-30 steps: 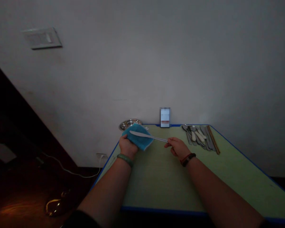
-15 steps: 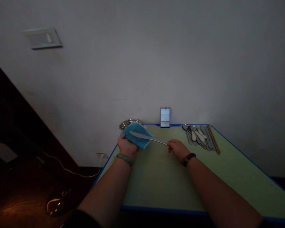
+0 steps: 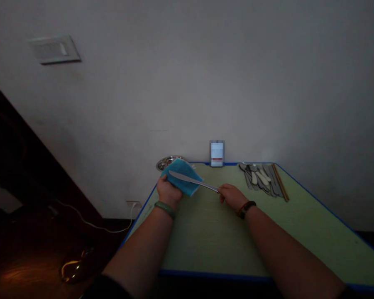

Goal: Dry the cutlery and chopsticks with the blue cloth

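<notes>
A blue cloth [image 3: 191, 189] with a pale edge is held up over the table by my left hand [image 3: 168, 192], whose fingers are mostly hidden beneath it. My right hand [image 3: 233, 197] is closed around the handle end of a metal table knife [image 3: 187, 178]. The blade points left and lies over the face of the cloth; whether it presses on the cloth I cannot tell. Just behind the cloth, partly covered by it, is a round shiny metal dish [image 3: 166, 162].
On the green table [image 3: 214, 241] with its blue edge, several spoons and other cutlery [image 3: 261, 179] lie at the back right beside wooden chopsticks [image 3: 280, 182]. A phone-like screen [image 3: 217, 154] leans against the wall. A white cable [image 3: 93, 226] hangs at the left.
My left hand and the cloth have shifted slightly to the right. The knife and my right hand have moved a little to the left.
</notes>
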Action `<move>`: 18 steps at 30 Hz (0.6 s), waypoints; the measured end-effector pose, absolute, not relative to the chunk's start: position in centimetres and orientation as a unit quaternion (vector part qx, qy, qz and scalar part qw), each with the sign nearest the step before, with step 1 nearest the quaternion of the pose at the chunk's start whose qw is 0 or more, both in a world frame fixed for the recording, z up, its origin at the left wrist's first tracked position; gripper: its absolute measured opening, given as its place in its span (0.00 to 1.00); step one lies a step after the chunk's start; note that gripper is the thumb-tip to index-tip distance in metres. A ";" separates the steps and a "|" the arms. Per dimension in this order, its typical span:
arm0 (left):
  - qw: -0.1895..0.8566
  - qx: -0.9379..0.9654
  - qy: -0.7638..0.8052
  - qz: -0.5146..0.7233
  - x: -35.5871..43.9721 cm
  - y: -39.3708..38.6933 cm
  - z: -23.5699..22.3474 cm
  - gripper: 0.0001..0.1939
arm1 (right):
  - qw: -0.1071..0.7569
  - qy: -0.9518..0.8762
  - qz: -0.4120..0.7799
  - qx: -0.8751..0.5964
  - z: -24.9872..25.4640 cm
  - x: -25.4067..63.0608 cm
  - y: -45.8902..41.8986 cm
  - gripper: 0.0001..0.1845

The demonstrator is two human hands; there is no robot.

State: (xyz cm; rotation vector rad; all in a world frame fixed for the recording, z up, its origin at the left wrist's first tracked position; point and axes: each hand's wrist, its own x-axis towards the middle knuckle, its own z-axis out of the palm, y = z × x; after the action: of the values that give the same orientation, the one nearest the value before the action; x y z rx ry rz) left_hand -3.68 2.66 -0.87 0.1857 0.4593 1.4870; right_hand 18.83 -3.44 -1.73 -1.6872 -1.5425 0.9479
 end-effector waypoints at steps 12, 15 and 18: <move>0.690 0.073 0.253 0.674 -2.4 2.0 0.1 0.24 | 0.337 -0.593 0.369 -0.631 -2.2 18.7 -3.2 0.16; 0.699 0.074 0.245 0.668 -2.4 1.9 0.1 0.24 | 0.344 -0.590 0.367 -0.631 -2.3 18.6 -3.2 0.16; 0.694 0.066 0.253 0.670 -2.2 1.8 0.2 0.25 | 0.347 -0.592 0.369 -0.627 -2.1 18.3 -3.4 0.16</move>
State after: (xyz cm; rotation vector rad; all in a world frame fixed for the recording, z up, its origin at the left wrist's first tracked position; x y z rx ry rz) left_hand -2.17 1.79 0.25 0.1475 0.5640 1.4968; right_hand 18.32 -3.40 -2.11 -1.6274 -1.5345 0.9567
